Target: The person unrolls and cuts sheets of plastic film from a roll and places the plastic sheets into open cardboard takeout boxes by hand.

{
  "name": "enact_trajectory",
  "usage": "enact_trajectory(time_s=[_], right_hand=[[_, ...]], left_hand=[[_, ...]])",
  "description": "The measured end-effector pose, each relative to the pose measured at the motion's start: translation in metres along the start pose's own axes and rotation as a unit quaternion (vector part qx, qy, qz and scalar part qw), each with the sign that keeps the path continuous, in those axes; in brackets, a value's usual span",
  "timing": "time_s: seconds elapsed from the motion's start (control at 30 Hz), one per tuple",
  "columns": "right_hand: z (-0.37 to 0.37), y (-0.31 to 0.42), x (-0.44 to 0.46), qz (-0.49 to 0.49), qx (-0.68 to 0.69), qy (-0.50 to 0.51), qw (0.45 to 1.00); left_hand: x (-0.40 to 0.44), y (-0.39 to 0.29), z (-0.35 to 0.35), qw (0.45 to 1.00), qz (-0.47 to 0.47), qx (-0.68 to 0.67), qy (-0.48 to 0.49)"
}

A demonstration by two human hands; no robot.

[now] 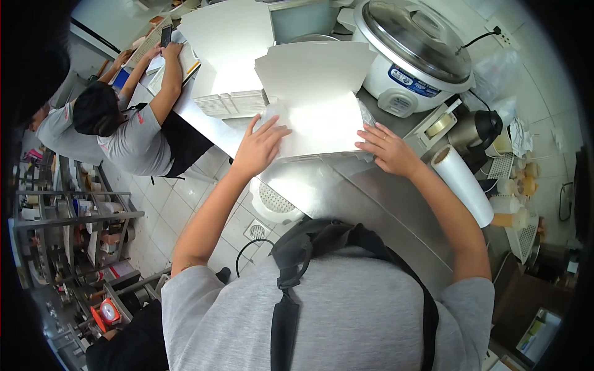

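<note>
A white cardboard box (318, 127) lies in front of me on the steel counter, its lid flap (314, 71) raised at the back. My left hand (263, 145) rests with fingers stretched out and spread against the box's left edge. At the opposite front corner, my right hand (387, 148) touches the box with its fingers extended and apart; its thumb is partly hidden. Crumpled clear plastic (366, 114) shows along the right side of the box. A stack of flat white cartons (230, 104) stands just beyond my left hand.
A large rice cooker (408, 62) stands behind to the right. A tape dispenser (439, 127), a kettle (473, 133) and a white roll (461, 185) line the counter's right side. On the left, a co-worker in a grey shirt (139, 139) holds a phone (166, 36).
</note>
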State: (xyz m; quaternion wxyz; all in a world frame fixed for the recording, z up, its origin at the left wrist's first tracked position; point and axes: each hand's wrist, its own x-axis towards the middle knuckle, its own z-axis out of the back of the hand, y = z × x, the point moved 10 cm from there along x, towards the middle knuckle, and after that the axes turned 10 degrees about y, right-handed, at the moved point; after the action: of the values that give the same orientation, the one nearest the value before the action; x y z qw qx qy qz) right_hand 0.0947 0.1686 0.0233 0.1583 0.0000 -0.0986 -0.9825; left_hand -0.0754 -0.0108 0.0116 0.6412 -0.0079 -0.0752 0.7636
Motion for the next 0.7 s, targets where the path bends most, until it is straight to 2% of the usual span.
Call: enact_trajectory(time_s=[0.03,0.2,0.27,0.37,0.57,0.7], right_hand=[[-0.002,0.0,-0.003,0.002,-0.011,-0.008,1.0],[-0.021,-0.009,0.0,0.017,-0.114,-0.061,0.991],[-0.022,-0.009,-0.001,0.015,-0.077,-0.06,0.995],[-0.01,-0.001,-0.003,0.026,-0.041,-0.073,0.996],[-0.009,0.004,-0.012,0.064,0.011,-0.116,0.991],[-0.005,0.01,-0.013,0.073,0.01,-0.133,0.988]], left_hand=[[-0.011,0.0,0.001,0.999,-0.009,0.005,-0.035],[-0.044,-0.004,-0.026,0.996,-0.009,0.063,-0.059],[-0.048,-0.005,-0.031,0.997,-0.007,0.047,-0.064],[-0.048,-0.022,-0.022,0.99,-0.045,0.034,-0.13],[-0.046,-0.03,-0.015,0.992,-0.073,0.073,-0.077],[-0.051,-0.031,-0.013,0.995,-0.076,0.041,-0.054]])
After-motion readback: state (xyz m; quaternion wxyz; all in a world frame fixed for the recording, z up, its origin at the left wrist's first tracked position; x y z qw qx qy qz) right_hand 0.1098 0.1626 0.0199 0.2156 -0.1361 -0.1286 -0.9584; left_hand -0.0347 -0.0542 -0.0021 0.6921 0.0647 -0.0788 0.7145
